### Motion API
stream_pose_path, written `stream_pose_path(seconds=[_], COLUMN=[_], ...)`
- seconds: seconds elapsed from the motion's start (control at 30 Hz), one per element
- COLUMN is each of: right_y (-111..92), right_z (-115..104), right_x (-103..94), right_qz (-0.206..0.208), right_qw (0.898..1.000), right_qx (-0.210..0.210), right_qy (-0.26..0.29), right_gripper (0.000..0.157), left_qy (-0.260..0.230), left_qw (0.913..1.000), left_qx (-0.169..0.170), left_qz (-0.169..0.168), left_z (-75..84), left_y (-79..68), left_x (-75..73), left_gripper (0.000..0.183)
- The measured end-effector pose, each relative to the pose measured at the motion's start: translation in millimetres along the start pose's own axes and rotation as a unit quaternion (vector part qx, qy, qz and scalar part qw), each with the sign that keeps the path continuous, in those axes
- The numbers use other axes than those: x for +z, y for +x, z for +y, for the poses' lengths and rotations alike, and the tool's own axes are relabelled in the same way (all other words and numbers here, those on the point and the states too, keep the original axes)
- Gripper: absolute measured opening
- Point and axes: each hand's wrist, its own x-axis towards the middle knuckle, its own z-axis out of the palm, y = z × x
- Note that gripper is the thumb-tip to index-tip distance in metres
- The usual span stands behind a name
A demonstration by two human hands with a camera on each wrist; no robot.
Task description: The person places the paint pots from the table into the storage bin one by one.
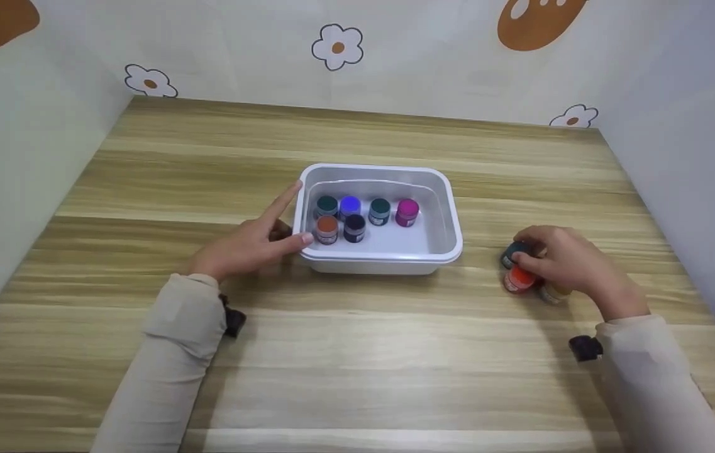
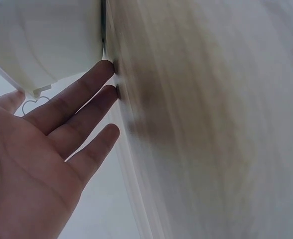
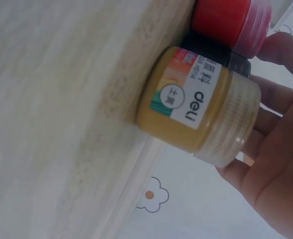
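Dark green jar (image 1: pixel 510 257). Head view: it appears pinched by the right hand (image 1: pixel 563 261); the white tub (image 1: pixel 376 267) is touched at its rim by the left hand (image 1: pixel 245 246). Left wrist view: the left fingers are seen extended beside the tub, nothing gripped. Right wrist view: the ochre jar (image 3: pixel 186 99) and red jar (image 3: pixel 221 20) are shown before the right palm. Grasping is judged in hand; a lift clear of both is called for.
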Motion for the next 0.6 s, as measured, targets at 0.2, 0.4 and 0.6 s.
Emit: stream_pose_path(seconds=[0.2, 0.4, 0.6], right_y=[5.1, 17.8, 35.5], right_z=[-10.2, -36.9, -72.1], right_x=[-12.4, -29.7, -38.3], right_qz=[0.035, 0.088, 0.11], right_qw=[0.999, 0.995, 0.989], right_qx=[-0.011, -0.046, -0.097], right_qy=[-0.003, 0.004, 0.012], right_gripper=[0.036, 0.034, 0.032], left_qy=[0.004, -0.002, -0.006], left_qw=[1.0, 1.0, 1.0], left_qx=[-0.002, 0.005, 0.002], left_qz=[0.001, 0.004, 0.003], left_z=[0.0, -0.3, -0.2], left_y=[-0.4, -0.2, 0.8], left_x=[-0.4, -0.2, 0.7], left_gripper=[0.089, 0.089, 0.089])
